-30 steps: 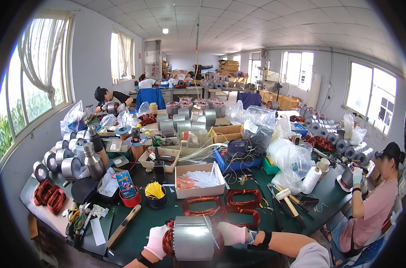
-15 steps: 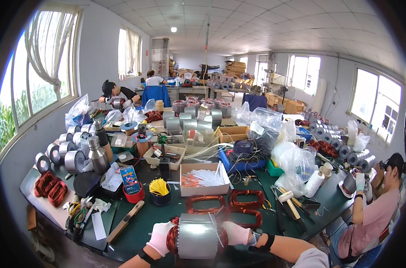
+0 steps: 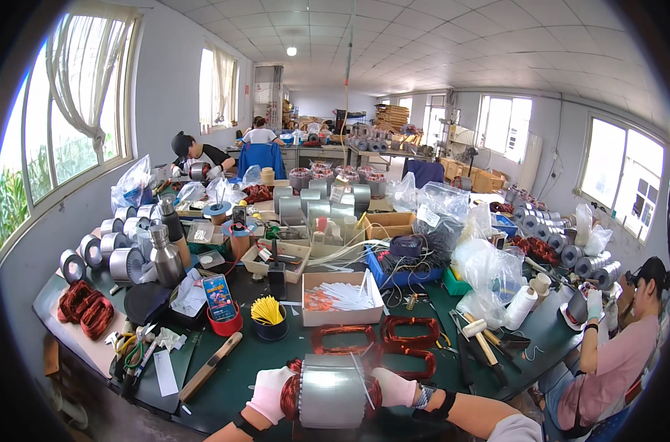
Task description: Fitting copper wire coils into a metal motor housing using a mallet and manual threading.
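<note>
A silver motor stator (image 3: 333, 390) lies on its side at the near edge of the green-topped bench, with red-brown copper windings (image 3: 291, 398) bulging from its ends. My left hand (image 3: 270, 394), in a pale glove, grips the left end by the windings. At the opposite end my right hand (image 3: 394, 387), gloved too, is closed against the stator, its fingertips hidden. A thin white strip (image 3: 362, 377) slants across the stator's right side. Just beyond lie loose copper wire coils (image 3: 344, 339), (image 3: 409, 331), (image 3: 410, 363).
A box of white strips (image 3: 342, 298) stands beyond the coils. To its left are a cup of yellow sticks (image 3: 268, 319), a phone (image 3: 218, 297) and a wooden bar (image 3: 211, 366). A mallet (image 3: 485, 350) lies right. A co-worker (image 3: 608, 346) sits at the right edge.
The whole view has shifted slightly, moving the scene a little right. My hands stay at both ends of the stator, with no clear change of grip.
</note>
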{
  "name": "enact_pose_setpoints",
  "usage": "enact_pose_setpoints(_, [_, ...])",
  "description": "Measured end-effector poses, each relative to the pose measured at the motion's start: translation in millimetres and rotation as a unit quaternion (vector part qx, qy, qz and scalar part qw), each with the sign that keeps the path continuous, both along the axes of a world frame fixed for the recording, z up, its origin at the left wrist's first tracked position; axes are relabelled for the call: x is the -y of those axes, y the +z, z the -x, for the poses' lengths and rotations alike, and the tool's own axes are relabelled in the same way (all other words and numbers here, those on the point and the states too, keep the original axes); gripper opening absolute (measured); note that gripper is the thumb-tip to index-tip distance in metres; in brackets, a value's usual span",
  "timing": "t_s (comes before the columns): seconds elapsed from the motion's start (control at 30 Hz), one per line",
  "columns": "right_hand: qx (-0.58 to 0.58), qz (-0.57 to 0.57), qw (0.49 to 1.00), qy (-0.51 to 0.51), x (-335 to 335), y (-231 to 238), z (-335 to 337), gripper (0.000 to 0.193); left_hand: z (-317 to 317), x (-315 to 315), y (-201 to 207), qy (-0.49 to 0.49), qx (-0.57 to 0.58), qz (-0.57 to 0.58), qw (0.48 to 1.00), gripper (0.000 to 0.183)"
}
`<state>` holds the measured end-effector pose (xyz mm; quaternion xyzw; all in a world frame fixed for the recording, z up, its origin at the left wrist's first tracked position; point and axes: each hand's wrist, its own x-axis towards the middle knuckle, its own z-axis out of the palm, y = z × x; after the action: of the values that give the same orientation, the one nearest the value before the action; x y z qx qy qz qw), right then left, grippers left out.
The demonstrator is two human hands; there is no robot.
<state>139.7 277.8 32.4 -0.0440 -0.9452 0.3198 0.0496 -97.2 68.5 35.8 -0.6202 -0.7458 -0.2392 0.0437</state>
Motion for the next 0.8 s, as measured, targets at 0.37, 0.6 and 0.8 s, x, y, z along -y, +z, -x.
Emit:
enact_pose_setpoints(0.37, [-0.029,0.01,0.999,0.015,2.0,5.3,-0.1,0.041,-5.2,-1.7,2.0,0.029,0.027,-0.016,0.999,0.018])
enact_pose_setpoints(0.6, [-0.048,0.074,0.996,0.01,6.3,13.3,0.7,0.033,-5.1,1.9,7.4,0.018,-0.007,-0.001,1.0,0.018])
enact_pose_setpoints(0.8, [-0.05,-0.13,0.989,0.043,-2.9,-4.2,-6.7,0.017,-9.0,5.1,21.6,-0.003,0.0,-0.017,1.0,0.021])
